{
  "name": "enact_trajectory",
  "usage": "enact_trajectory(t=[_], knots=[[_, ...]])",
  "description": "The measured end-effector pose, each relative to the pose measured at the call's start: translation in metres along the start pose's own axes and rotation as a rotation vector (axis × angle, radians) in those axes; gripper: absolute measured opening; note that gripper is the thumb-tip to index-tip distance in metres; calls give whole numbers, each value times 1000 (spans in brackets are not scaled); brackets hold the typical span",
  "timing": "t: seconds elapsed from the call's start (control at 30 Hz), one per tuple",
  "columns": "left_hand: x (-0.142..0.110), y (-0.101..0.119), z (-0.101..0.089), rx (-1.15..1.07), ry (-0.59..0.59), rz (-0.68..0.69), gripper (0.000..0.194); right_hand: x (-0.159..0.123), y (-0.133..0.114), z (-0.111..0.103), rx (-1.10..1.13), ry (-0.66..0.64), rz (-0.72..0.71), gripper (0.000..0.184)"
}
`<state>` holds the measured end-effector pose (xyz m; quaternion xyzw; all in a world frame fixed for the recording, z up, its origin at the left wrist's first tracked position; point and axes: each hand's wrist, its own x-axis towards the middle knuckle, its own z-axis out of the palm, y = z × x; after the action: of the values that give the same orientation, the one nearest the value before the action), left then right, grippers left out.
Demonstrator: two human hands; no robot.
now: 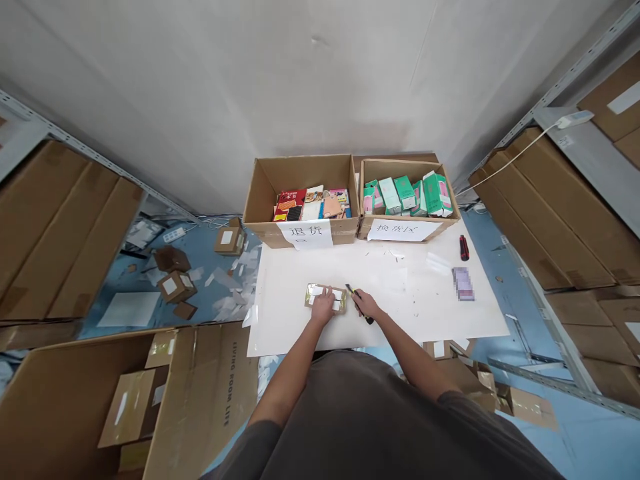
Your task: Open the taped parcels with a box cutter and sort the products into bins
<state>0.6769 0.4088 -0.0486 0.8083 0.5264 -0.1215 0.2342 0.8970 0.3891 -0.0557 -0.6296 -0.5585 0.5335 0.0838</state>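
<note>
A small taped cardboard box (pixel 338 305) with white labels lies on the white-topped table. My left hand (pixel 323 305) rests over its middle, with fingers bent down on its top and holding it against the table. Just to its right, my right hand (pixel 367 305) is closed round a black and yellow utility knife (pixel 354 293), whose front end points up and left. A narrow gap shows between the knife and the box. Whether the blade is out is too small to tell.
Along the back stand a carton (pixel 343 233) of books and another carton (pixel 447 228) of green boxes, both with paper signs. A red and black tool (pixel 464 248) and a purple blurred item (pixel 463 284) lie at right. A large carton (pixel 205 393) stands lower left; paper scraps litter the floor.
</note>
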Motion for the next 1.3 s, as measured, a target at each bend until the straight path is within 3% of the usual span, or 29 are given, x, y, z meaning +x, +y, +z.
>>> enact_trajectory(t=[0.1,0.23,0.37,0.47,1.0,1.3], knots=[[0,0,0,12,-6,6,56,-9,4,-11,-193,-154,-38,29],[2,1,-2,35,-27,7,57,-3,-13,-19,-453,-192,5,32],[5,3,-6,46,-52,-8,62,5,-28,-31,-552,-269,38,33],[6,4,-9,43,-69,-21,62,6,-28,-36,-504,-358,50,34],[2,6,-14,32,-81,-27,62,0,-10,-31,-132,-386,90,27],[4,6,-13,52,-103,-40,61,-5,-9,-30,-138,-373,75,23]])
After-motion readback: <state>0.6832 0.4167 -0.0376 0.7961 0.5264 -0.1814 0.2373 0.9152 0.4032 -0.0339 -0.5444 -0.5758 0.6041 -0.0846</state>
